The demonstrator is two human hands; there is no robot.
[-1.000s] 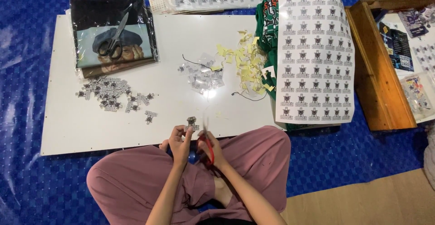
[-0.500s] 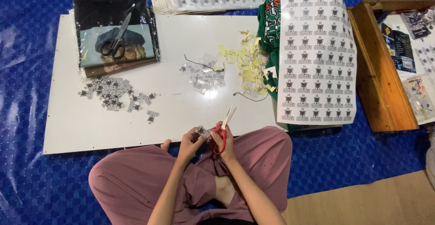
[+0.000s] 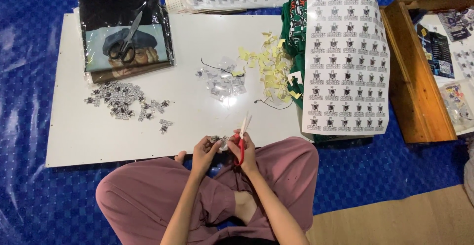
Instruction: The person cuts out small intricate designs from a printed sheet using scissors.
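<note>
While the right hand [image 3: 245, 151] grips small red-handled scissors [image 3: 242, 135] with blades pointing up and slightly apart, the left hand [image 3: 205, 151] pinches a small printed sticker cutout [image 3: 217, 140] just beside them, at the near edge of the white rectangular board [image 3: 187, 121], above the pink-trousered lap.

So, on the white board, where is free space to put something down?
The white board is bare along its left edge below the bagged picture, and in the top middle between that and the yellow scraps. It is crowded at the cut stickers, the clear bags and near both hands.
</note>
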